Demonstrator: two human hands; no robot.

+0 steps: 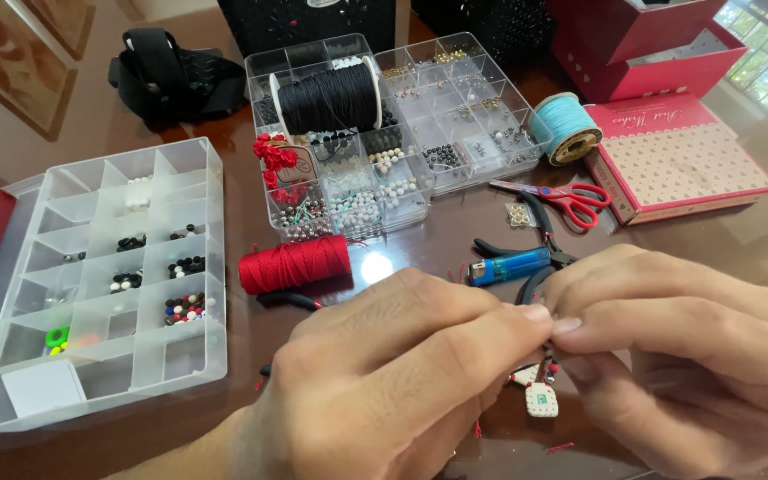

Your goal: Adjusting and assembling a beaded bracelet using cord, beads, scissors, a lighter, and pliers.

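Note:
My left hand (393,373) and my right hand (686,356) meet at the fingertips low in the view, both pinching a red cord piece (551,366) with small beads. A white square pendant (541,400) dangles from it just under the fingertips. A red thread spool (295,264) lies just beyond my left hand. A blue lighter (508,266) and black pliers (540,233) lie beyond my right hand.
A clear compartment box (100,267) with beads sits at the left. Two clear bead boxes (455,107) at the back carry a black thread spool (326,98). Red scissors (562,197), a light blue spool (564,127) and a pink box (677,156) are at the right.

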